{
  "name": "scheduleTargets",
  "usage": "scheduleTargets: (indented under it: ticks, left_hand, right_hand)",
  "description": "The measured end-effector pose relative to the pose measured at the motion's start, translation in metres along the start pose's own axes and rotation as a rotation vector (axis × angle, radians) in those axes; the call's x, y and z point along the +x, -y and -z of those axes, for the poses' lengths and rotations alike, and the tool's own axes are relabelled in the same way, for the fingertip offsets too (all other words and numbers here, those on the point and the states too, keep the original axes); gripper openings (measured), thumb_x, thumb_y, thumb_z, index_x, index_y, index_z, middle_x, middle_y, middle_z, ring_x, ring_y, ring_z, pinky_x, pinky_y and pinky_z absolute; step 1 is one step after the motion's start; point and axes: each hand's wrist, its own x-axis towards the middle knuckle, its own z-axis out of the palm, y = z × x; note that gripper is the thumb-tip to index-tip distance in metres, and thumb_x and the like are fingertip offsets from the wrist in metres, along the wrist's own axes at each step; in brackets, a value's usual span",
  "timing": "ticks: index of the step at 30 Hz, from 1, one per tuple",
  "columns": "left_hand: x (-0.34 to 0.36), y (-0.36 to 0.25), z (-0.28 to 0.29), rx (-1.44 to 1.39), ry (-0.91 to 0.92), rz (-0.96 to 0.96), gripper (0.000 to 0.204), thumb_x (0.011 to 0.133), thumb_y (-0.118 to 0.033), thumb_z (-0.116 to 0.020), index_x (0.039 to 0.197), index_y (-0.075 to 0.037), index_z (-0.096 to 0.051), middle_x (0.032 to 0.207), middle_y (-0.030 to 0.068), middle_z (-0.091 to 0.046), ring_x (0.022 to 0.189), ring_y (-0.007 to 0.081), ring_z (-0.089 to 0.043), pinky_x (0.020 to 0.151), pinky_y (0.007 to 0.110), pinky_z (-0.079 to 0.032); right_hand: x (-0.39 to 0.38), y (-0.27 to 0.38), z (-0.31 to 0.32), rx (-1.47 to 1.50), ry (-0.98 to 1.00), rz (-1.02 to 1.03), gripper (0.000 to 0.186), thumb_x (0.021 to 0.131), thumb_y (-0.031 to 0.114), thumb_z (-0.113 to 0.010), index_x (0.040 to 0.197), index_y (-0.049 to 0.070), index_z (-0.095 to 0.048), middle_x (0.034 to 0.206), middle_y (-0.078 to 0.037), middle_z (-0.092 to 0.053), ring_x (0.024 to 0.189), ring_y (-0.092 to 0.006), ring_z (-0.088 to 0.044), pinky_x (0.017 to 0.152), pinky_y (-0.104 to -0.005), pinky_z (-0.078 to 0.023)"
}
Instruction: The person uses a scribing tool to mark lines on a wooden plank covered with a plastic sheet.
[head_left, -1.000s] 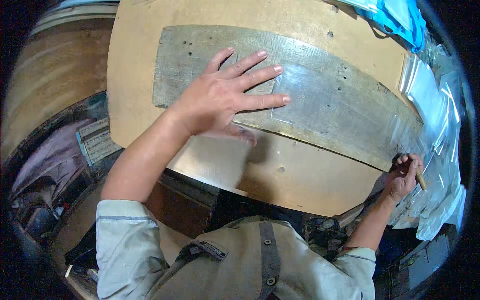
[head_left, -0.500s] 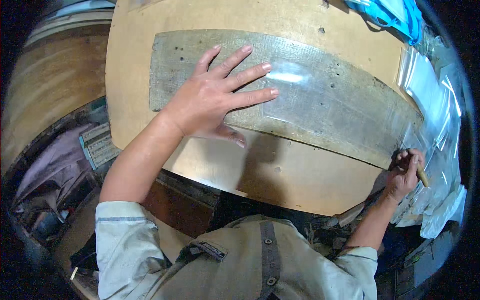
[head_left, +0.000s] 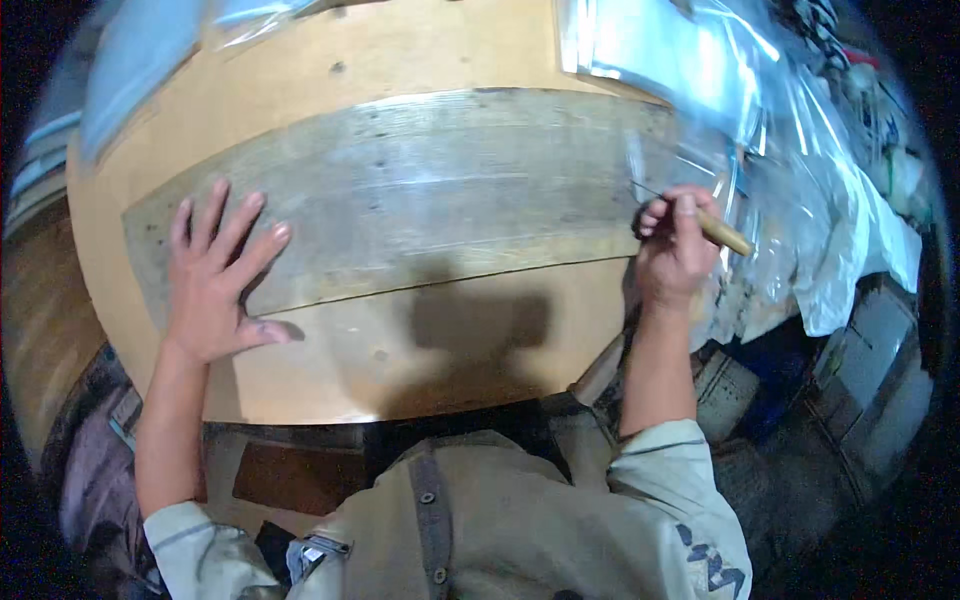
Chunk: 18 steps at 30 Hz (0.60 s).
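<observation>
My left hand (head_left: 215, 275) lies on the left end of a long, worn grey-brown board (head_left: 400, 180), fingers spread and thumb out near its front edge. At the board's right end, my right hand (head_left: 675, 245) is closed around an awl-like tool (head_left: 725, 235) with a pale wooden handle. Its thin metal shaft points left and away from me, over the board. Clear plastic film (head_left: 700, 165) lies beside and beyond that hand. Glossy glints show on the board; whether a clear sheet covers it, I cannot tell.
The board rests on a light wooden tabletop (head_left: 310, 370) with a curved front edge. Shiny clear plastic sheets (head_left: 660, 50) are stacked at the far right, and a crumpled whitish bag (head_left: 840, 270) hangs over the right side. Bluish sheets (head_left: 145, 75) lie at the far left.
The view has swung to the right. My left hand has shifted toward the board's left end, still spread. My right hand keeps the tool at the board's right end.
</observation>
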Motion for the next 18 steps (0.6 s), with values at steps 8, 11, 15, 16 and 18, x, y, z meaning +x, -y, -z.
scheduleTargets:
  ticks: [8, 11, 15, 16, 18]
  left_hand:
    - [0.0086, -0.0022, -0.0022, 0.025, -0.041, -0.030, 0.091, 0.072, -0.087, -0.039, 0.133, -0.021, -0.054, 0.146, 0.0135, -0.042, 0.138, 0.0435, -0.028, 0.108, 0.062, -0.015]
    - [0.0070, 0.0000, -0.0054, 0.036, -0.049, -0.038, 0.091, 0.073, -0.086, -0.039, 0.135, -0.021, -0.053, 0.147, 0.0133, -0.040, 0.138, 0.0432, -0.028, 0.108, 0.062, -0.015]
    - [0.0061, -0.0003, -0.0069, 0.028, -0.051, -0.039, 0.091, 0.073, -0.086, -0.039, 0.135, -0.021, -0.052, 0.148, 0.0136, -0.038, 0.138, 0.0433, -0.028, 0.109, 0.062, -0.014]
    - [0.0059, 0.0003, -0.0077, 0.026, -0.054, -0.041, 0.091, 0.073, -0.086, -0.039, 0.135, -0.021, -0.052, 0.149, 0.0138, -0.038, 0.138, 0.0435, -0.028, 0.109, 0.062, -0.014]
    - [0.0049, 0.0019, -0.0094, 0.023, -0.060, -0.047, 0.091, 0.073, -0.086, -0.040, 0.136, -0.020, -0.052, 0.149, 0.0140, -0.037, 0.138, 0.0438, -0.028, 0.109, 0.062, -0.013]
  right_hand:
    - [0.0011, -0.0016, 0.0012, -0.034, -0.022, -0.012, 0.012, 0.091, 0.016, -0.062, 0.088, 0.005, -0.058, 0.070, -0.002, -0.058, 0.060, -0.0081, -0.053, 0.055, -0.0214, -0.043]
    - [0.0024, -0.0011, 0.0009, -0.057, -0.041, -0.040, 0.013, 0.091, 0.017, -0.062, 0.085, 0.005, -0.059, 0.069, -0.002, -0.058, 0.059, -0.0078, -0.052, 0.055, -0.0214, -0.043]
    - [0.0006, 0.0028, 0.0014, -0.153, -0.009, -0.072, 0.008, 0.092, 0.010, -0.057, 0.087, 0.004, -0.056, 0.075, -0.004, -0.055, 0.061, -0.0109, -0.052, 0.053, -0.0245, -0.042]
    - [0.0002, 0.0026, 0.0012, -0.154, -0.020, -0.070, 0.009, 0.092, 0.010, -0.057, 0.086, 0.004, -0.056, 0.074, -0.004, -0.055, 0.061, -0.0107, -0.052, 0.053, -0.0242, -0.042]
    - [-0.0004, 0.0021, 0.0006, -0.154, -0.042, -0.066, 0.010, 0.092, 0.011, -0.057, 0.086, 0.003, -0.056, 0.072, -0.004, -0.055, 0.061, -0.0102, -0.052, 0.054, -0.0237, -0.043]
